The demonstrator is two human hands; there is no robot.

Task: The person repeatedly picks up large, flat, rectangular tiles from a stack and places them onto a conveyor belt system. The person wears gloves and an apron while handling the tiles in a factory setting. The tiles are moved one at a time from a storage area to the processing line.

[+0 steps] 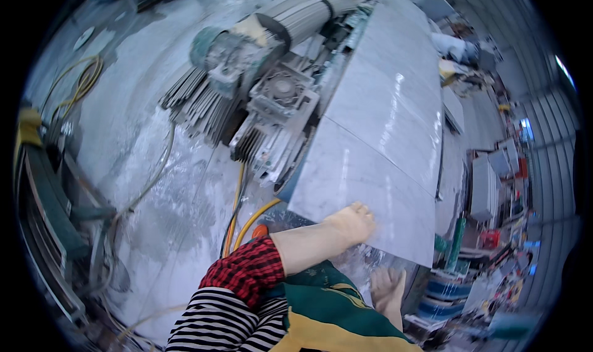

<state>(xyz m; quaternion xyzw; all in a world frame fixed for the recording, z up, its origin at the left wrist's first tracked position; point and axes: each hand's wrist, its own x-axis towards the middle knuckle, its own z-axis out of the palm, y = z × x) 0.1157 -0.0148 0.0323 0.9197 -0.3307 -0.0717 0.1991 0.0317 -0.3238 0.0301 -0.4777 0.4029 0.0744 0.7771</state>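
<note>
L hand [353,223] lay flat, fingers spread, pressed on the near end of the marble slab [377,135], not gripping anything. R hand [389,288] hung open just below the slab's near edge, holding nothing; can't tell if it touched. Slab ran lengthwise away from both hands, up and ahead. L hand was the nearer, already on it. Saw motor [265,74] sat ahead-left of L hand, beside slab's left edge.

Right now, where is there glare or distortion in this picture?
Head view: bright glare streaks on the wet grey stone slab; fisheye bends the slab's straight edges and blackens the corners; the left hand on the slab is sharp, the cluttered right rim looks smeared.
</note>
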